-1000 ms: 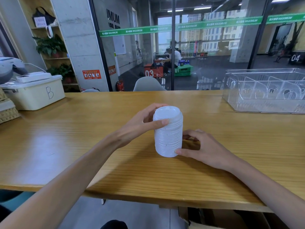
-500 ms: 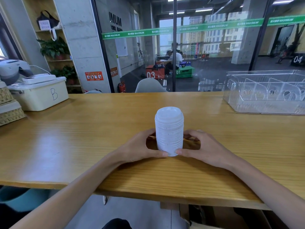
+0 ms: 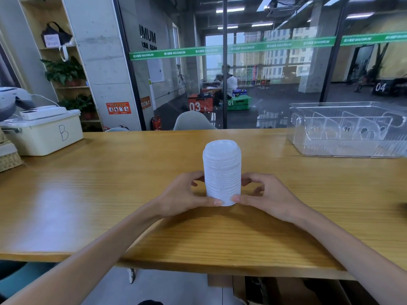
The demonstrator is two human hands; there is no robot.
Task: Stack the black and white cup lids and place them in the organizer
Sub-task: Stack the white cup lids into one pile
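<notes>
White all the way up the stack of lids (image 3: 222, 172), a ribbed run of fine horizontal lines from base to cap. Under it the tabletop (image 3: 88, 194) glows honey-yellow with long streaks of wood grain. Far right of the stack, the organizer (image 3: 348, 148) is clear, see-through plastic, its dividers showing as pale outlines. Far left of the stack sits a cream storage box (image 3: 44, 137) with a dark handwritten letter B on its front. Behind the stack, across the glass wall, runs a green band (image 3: 242, 48) with pale lettering, and beyond it a red box (image 3: 198, 104) carries white numerals 03.
</notes>
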